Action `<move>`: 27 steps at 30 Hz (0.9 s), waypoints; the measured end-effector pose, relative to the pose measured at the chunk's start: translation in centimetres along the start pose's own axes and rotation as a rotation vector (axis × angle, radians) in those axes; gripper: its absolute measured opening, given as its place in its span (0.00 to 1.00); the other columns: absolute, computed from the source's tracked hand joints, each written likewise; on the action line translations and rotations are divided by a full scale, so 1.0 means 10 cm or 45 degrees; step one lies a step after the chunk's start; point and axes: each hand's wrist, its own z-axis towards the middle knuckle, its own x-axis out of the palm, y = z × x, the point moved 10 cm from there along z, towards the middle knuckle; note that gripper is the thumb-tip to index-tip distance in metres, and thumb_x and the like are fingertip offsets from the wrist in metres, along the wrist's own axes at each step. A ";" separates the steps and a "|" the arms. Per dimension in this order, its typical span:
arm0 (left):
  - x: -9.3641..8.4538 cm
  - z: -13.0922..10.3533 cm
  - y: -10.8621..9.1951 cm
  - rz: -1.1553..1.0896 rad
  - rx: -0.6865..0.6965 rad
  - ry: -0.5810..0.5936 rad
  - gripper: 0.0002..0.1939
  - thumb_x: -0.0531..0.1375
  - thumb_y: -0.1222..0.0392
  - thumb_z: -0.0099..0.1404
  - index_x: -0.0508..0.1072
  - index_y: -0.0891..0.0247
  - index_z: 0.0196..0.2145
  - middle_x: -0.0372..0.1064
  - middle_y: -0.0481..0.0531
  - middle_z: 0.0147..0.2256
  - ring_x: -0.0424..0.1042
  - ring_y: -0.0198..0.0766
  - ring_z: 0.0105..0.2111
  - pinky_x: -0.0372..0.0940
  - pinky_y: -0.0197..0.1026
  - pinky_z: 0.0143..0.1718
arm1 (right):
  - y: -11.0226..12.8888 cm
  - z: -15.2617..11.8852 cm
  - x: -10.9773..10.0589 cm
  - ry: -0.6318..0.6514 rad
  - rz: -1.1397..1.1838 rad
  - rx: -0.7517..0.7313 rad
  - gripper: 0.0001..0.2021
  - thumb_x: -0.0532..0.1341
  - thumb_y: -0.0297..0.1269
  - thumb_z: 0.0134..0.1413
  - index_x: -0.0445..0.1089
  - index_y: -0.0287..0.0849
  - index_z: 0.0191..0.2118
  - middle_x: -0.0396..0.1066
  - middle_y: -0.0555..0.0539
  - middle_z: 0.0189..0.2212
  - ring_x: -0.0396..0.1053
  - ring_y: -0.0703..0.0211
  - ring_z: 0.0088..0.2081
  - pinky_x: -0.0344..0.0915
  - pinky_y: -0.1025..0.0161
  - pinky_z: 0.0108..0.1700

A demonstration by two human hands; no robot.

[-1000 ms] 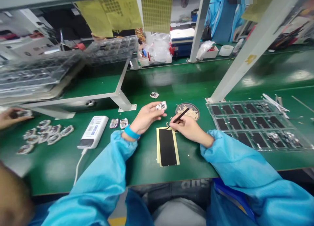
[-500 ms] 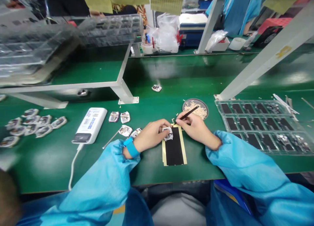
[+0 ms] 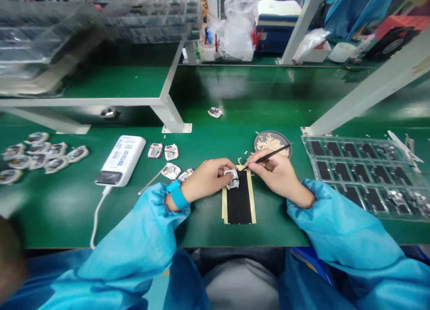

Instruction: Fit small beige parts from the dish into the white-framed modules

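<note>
My left hand (image 3: 213, 178) grips a small white watch-like housing (image 3: 232, 179) between thumb and fingers, over the upper part of a black pad (image 3: 239, 207) edged with yellow tape. In my right hand (image 3: 273, 169) is a thin dark tweezers-like tool (image 3: 273, 153), held like a pen. Its tip points down at the pad's top edge, just right of the housing. Beyond my right hand stands a round dish (image 3: 273, 139) of small beige pieces, a few of them scattered beside it. Similar housings (image 3: 171, 171) lie left of my left hand, near a thin metal stick (image 3: 149, 181).
A white power bank (image 3: 122, 160) with a cable lies at left, beyond it a group of housings (image 3: 43, 153). At right is a clear compartment tray (image 3: 311, 160) with dark parts. A raised shelf (image 3: 134, 101) stands at back left, and a slanted white post (image 3: 363, 81) rises at right.
The camera view has tilted down a little. My right hand has shifted slightly right with the tool, which now leans lower. My left hand keeps its hold on the housing.
</note>
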 end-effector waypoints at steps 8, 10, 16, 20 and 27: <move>-0.02 -0.02 -0.01 0.041 -0.006 -0.033 0.10 0.60 0.62 0.65 0.78 0.61 0.43 0.74 0.46 0.29 0.70 0.34 0.28 0.60 0.35 0.28 | 0.30 -0.08 0.15 0.092 -0.324 -0.348 0.03 0.65 0.31 0.62 0.75 0.44 0.41 0.78 0.46 0.38 0.77 0.55 0.43 0.74 0.55 0.48; -0.02 -0.02 0.00 0.029 -0.018 -0.033 0.10 0.61 0.62 0.64 0.78 0.61 0.42 0.74 0.46 0.29 0.70 0.34 0.28 0.60 0.35 0.28 | 0.31 -0.08 0.15 0.084 -0.334 -0.360 0.04 0.65 0.31 0.61 0.75 0.44 0.41 0.79 0.46 0.38 0.77 0.56 0.42 0.74 0.56 0.48; -0.02 -0.01 0.00 0.009 -0.037 -0.018 0.10 0.60 0.64 0.63 0.78 0.61 0.42 0.75 0.47 0.31 0.71 0.35 0.29 0.62 0.36 0.29 | 0.31 -0.08 0.16 0.088 -0.351 -0.334 0.03 0.65 0.32 0.61 0.75 0.45 0.41 0.79 0.47 0.38 0.77 0.55 0.42 0.74 0.54 0.48; -0.03 -0.01 -0.02 0.032 -0.022 -0.028 0.10 0.60 0.63 0.64 0.78 0.61 0.42 0.75 0.47 0.30 0.71 0.35 0.28 0.61 0.36 0.29 | 0.33 -0.09 0.19 0.111 -0.415 -0.326 0.04 0.64 0.34 0.62 0.75 0.46 0.42 0.79 0.46 0.39 0.76 0.52 0.44 0.73 0.51 0.50; -0.01 -0.01 0.01 0.015 -0.031 0.025 0.13 0.59 0.66 0.62 0.77 0.62 0.44 0.76 0.49 0.32 0.73 0.37 0.31 0.65 0.38 0.32 | 0.36 -0.11 0.14 0.124 -0.391 -0.299 0.04 0.66 0.34 0.59 0.75 0.45 0.40 0.78 0.46 0.36 0.76 0.53 0.39 0.73 0.54 0.45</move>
